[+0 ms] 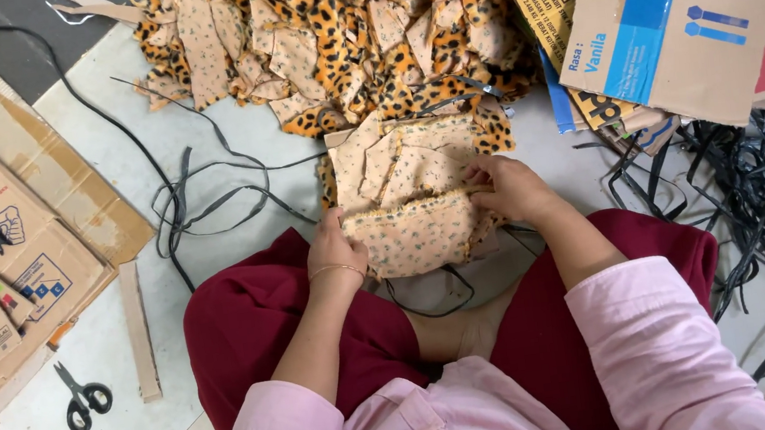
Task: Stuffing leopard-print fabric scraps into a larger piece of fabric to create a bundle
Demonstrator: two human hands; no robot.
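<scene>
Leopard-print fabric piece (418, 230) lies on her lap near the far pile (341, 35), left hand (336, 250) and right hand (506, 188) fingers pinching its edges, best kept taut and aligned.

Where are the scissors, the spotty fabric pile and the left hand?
scissors (82, 398), head view, on the black handles.
spotty fabric pile (340, 30), head view, on its middle.
left hand (335, 248), head view, on its back.
</scene>
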